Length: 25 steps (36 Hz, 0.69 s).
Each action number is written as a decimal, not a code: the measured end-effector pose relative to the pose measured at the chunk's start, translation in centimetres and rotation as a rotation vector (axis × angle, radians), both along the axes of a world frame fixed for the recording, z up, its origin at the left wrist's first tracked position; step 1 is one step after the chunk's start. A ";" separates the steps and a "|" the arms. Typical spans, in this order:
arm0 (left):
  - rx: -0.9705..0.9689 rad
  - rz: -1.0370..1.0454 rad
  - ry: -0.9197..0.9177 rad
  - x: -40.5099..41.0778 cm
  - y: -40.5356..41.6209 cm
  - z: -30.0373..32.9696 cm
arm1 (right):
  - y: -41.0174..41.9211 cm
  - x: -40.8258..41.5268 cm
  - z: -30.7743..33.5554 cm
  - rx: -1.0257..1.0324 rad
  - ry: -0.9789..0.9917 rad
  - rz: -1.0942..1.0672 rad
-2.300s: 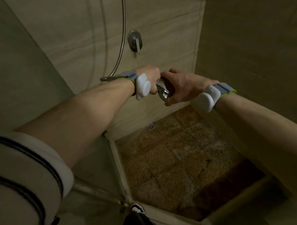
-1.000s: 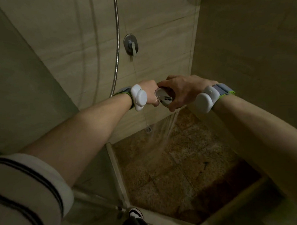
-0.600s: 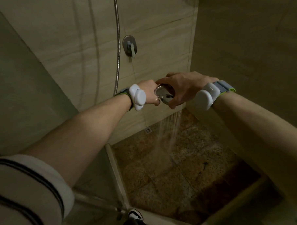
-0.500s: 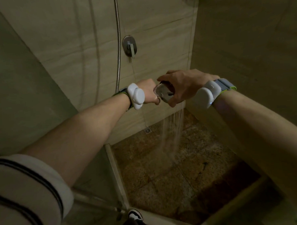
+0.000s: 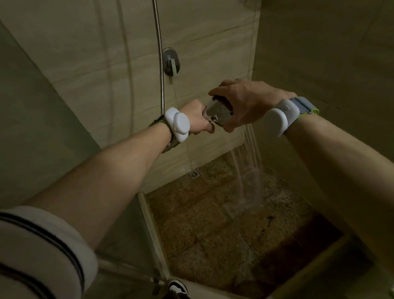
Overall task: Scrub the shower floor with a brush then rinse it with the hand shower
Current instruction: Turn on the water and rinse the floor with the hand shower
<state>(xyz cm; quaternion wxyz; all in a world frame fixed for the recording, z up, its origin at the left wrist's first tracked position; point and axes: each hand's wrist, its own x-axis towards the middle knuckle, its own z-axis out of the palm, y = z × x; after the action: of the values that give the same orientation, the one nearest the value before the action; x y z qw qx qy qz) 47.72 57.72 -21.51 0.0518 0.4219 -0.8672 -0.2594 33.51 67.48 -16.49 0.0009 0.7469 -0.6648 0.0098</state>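
The chrome hand shower [image 5: 217,113] is held out over the stall by both hands. My left hand [image 5: 198,118] grips its handle from the left. My right hand [image 5: 241,103] curls over the head from above. Water streams [image 5: 248,167] down from the head onto the brown speckled shower floor [image 5: 208,234], hitting it near the far right corner. The metal hose [image 5: 159,60] hangs down the back wall to my left wrist. No brush is in view.
A wall mixer valve [image 5: 171,62] sits on the beige back wall above my hands. A small floor drain [image 5: 194,174] lies at the back edge. A glass panel with a metal frame [image 5: 150,230] bounds the stall's left side. My shoe [image 5: 177,288] stands at the threshold.
Water has started flowing from the shower head. Both hands have shifted the head to the right, and the spray moved from the floor's middle toward the far right corner.
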 end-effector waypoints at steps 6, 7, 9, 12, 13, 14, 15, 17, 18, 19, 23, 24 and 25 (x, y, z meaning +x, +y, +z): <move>-0.006 0.042 0.051 -0.2 0.0 0.1 | -0.1 -0.3 0.2 -0.056 0.016 0.005; -0.005 0.045 0.058 -0.2 0.0 0.1 | -0.1 -0.3 0.2 -0.067 0.021 0.008; -0.013 0.051 0.066 -0.2 0.0 0.0 | -0.2 -0.3 0.1 -0.086 0.026 0.018; -0.028 0.060 0.074 -0.2 0.0 0.0 | -0.2 -0.3 -0.1 -0.105 0.028 0.026; -0.030 0.059 0.076 -0.2 0.0 0.0 | -0.3 -0.3 -0.1 -0.109 0.028 0.027; -0.030 0.059 0.077 -0.2 0.0 0.0 | -0.3 -0.3 -0.1 -0.112 0.029 0.028; -0.026 0.060 0.082 -0.2 0.0 0.0 | -0.4 -0.3 -0.1 -0.116 0.031 0.028; -0.021 0.061 0.087 -0.2 0.0 0.0 | -0.4 -0.4 -0.1 -0.121 0.037 0.027; -0.020 0.058 0.086 -0.2 0.0 0.0 | -0.5 -0.4 -0.1 -0.123 0.038 0.029; -0.017 0.052 0.084 -0.2 -0.1 0.0 | -0.5 -0.4 -0.1 -0.124 0.037 0.029; 0.019 0.031 0.076 -0.2 -0.2 0.2 | -0.5 -0.5 -0.2 -0.127 0.050 0.033; 0.028 0.026 0.075 -0.2 -0.2 0.2 | -0.6 -0.5 -0.2 -0.124 0.049 0.033; 0.034 0.024 0.076 -0.2 -0.2 0.2 | -0.5 -0.5 -0.2 -0.121 0.046 0.034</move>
<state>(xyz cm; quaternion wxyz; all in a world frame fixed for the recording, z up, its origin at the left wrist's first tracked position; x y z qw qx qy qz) 47.56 57.48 -21.29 0.0807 0.4232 -0.8548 -0.2893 33.05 66.94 -16.67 0.0612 0.7566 -0.6502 0.0328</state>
